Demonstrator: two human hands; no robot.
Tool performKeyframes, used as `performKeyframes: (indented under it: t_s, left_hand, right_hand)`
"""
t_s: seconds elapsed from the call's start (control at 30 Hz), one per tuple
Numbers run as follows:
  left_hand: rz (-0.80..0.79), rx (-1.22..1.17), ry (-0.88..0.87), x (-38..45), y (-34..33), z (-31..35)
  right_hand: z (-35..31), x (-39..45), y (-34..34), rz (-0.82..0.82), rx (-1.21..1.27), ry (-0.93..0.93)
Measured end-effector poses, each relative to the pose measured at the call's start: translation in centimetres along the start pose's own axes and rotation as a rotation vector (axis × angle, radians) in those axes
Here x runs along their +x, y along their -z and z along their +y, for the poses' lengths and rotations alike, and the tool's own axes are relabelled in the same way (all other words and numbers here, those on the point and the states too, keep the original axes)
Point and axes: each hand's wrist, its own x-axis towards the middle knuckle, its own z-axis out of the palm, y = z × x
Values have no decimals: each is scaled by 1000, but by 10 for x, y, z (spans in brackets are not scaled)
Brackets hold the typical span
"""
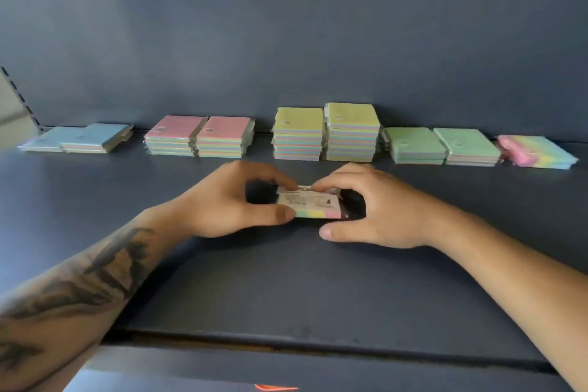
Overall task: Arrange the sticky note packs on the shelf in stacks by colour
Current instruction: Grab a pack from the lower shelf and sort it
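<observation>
Both hands hold one sticky note pack [313,204] at mid-shelf: left hand [229,200] with thumb on its near left corner and fingers curled over the far edge, right hand [378,210] with fingers curled over the far right edge and thumb lying on the shelf just in front. Pack: white label up, with a strip of green, yellow and pink along the near edge.

Shelf [286,289]: dark blue, back wall the same colour.

Stock behind the pack, along the back wall:
- Yellow-topped stacks [327,134], two, tallest, directly behind.
- Pink-topped stacks [200,137], two, behind and left.
- Green-topped stacks [442,146], two, behind and right.
- Blue-topped stacks [79,138], low, two, overlapping, far left.
- Pink-and-rainbow bundle [537,153], loose, far right of the pack, just beside the green.

Left forearm: tattooed.
</observation>
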Motion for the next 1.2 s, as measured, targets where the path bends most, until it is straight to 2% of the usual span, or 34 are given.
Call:
performKeyframes:
  t_s: [0.1, 0.23, 0.37, 0.57, 0.77, 0.87, 0.97, 1.13, 1.2]
  left_hand:
    - [59, -198, 14, 0, -5, 5]
    - [71, -298, 35, 0, -9, 3]
    - [103, -283, 6, 5, -7, -3]
    - [147, -516, 4, 6, -8, 1]
    - [251, -776, -10, 7, -9, 7]
    - [160, -745, 0, 5, -10, 9]
    - [160, -716, 13, 6, -12, 9]
    - [221, -744, 85, 6, -10, 15]
    - [212, -737, 101, 5, -11, 16]
  right_hand:
    - [1, 3, -3, 128, 123, -18]
    - [1, 11, -4, 238, 316, -63]
    - [-1, 15, -11, 260, 544, -106]
    - [-13, 12, -7, 318, 703, -26]
    - [-21, 12, -9, 201, 1050, -112]
    - [-24, 9, -7, 122, 1206, -94]
    - [-21, 7, -7, 127, 1118, -94]
    - [-15, 3, -9, 357, 752, -74]
    - [-15, -2, -5, 393, 593, -42]
